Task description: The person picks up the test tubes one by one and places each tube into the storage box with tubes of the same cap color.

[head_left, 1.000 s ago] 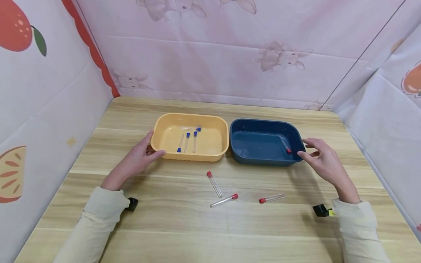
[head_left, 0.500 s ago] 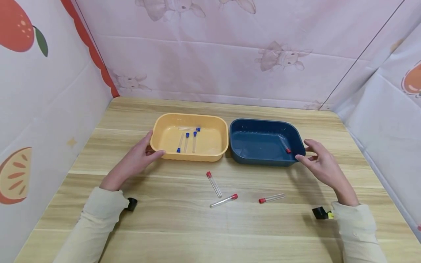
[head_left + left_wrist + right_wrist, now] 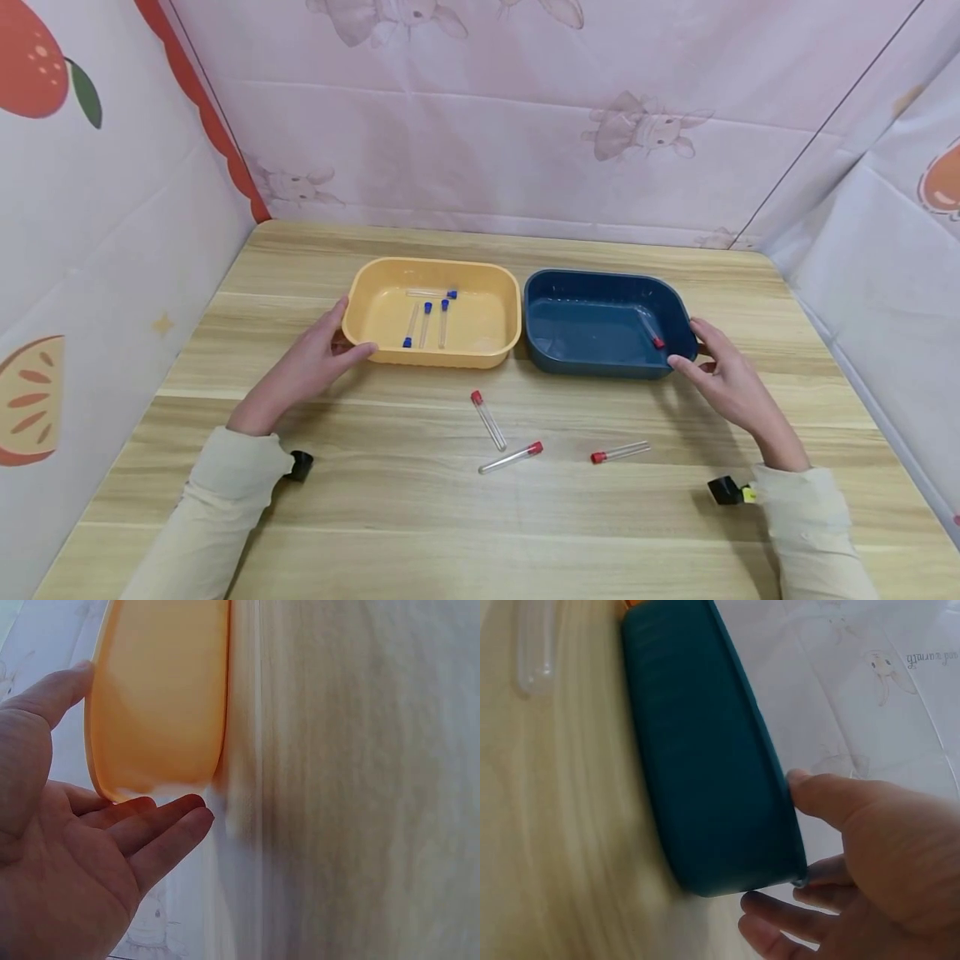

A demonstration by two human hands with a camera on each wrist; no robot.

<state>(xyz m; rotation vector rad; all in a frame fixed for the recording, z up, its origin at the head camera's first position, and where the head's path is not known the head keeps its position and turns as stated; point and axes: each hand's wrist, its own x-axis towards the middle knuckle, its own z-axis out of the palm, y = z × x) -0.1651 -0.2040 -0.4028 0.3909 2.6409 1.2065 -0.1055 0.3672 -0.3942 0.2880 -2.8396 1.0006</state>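
Observation:
A yellow plastic bin (image 3: pixel 450 358) stands at the left with several blue-capped test tubes (image 3: pixel 426 323) lying in it. My left hand (image 3: pixel 311 362) holds its near left corner, thumb at the rim and fingers along the end wall (image 3: pixel 150 742). Beside it sits a dark blue bin (image 3: pixel 600 364), one red-capped test tube (image 3: pixel 654 335) lying inside at the right. My right hand (image 3: pixel 727 387) grips that bin's right end near the front corner, thumb against the rim in the right wrist view. Three more red-capped test tubes (image 3: pixel 511 457) lie on the table in front of the bins.
The wood-grain table (image 3: pixel 420 533) carries everything, with a printed cloth wall (image 3: pixel 480 167) behind it and others at both sides. Black wrist cameras (image 3: pixel 300 466) hang at the cuffs. The two bins stand side by side, close together.
My right hand has moved slightly left and closed in on the blue bin's corner. The left hand, bins and tubes look unmoved.

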